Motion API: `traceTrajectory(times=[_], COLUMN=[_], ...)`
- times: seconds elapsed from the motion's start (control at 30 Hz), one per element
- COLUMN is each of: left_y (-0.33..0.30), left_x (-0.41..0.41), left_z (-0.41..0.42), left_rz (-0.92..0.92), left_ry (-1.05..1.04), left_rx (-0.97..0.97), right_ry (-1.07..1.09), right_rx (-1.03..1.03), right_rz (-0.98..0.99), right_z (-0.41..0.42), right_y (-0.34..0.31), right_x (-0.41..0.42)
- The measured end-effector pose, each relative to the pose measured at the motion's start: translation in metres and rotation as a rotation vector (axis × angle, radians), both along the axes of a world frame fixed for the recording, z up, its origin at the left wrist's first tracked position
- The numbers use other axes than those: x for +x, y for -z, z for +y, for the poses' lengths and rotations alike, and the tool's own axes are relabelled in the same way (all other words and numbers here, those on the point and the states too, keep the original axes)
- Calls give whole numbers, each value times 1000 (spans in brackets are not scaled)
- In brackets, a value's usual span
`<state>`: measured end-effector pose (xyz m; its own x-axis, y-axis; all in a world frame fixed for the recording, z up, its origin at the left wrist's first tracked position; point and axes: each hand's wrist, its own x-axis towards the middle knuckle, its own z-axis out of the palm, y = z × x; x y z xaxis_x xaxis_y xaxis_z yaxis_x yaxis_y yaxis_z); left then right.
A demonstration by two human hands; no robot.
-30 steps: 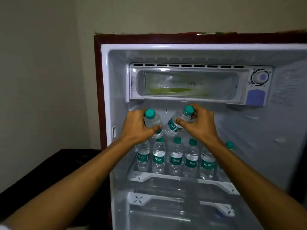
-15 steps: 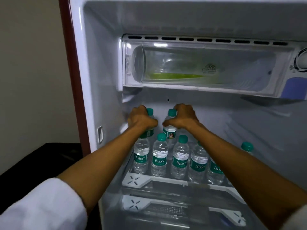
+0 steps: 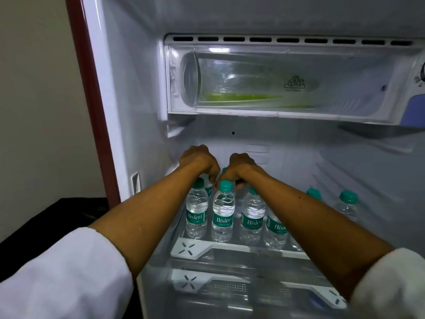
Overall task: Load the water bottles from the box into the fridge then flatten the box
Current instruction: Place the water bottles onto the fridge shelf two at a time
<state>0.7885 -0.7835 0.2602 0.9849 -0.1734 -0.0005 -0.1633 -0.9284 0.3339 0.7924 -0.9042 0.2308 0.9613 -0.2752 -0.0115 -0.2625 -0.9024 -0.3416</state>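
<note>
Head view — our left hand (image 3: 199, 161) and right hand (image 3: 239, 168) curl behind the front bottles (image 3: 222, 212) on the fridge shelf (image 3: 195, 248), at 12 o'clock — grip contents hidden, cannot tell.

freezer flap (image 3: 287, 79): you've got a clear plastic door up top, closed, ice-cube logo on it
green item (image 3: 241, 97): lies flat behind that flap, blurred, you can't tell what it is
vent slots (image 3: 285, 39): dark row just above the flap
blue panel (image 3: 416, 111): at your right edge, beside the flap
wall (image 3: 34, 88): plain, pale, to your left
dark surface (image 3: 57, 217): low left, black, against the wall
</note>
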Motion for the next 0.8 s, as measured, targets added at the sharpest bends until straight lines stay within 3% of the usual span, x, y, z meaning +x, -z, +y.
traceTrajectory(times=[0.8], left_y=[17], left_x=[1], left_z=[-5], left_rz=[120], left_ry=[15], left_rx=[168], right_ry=[27], right_rx=[39], right_rz=[42], right_z=[4], right_y=[-2], right_x=[2])
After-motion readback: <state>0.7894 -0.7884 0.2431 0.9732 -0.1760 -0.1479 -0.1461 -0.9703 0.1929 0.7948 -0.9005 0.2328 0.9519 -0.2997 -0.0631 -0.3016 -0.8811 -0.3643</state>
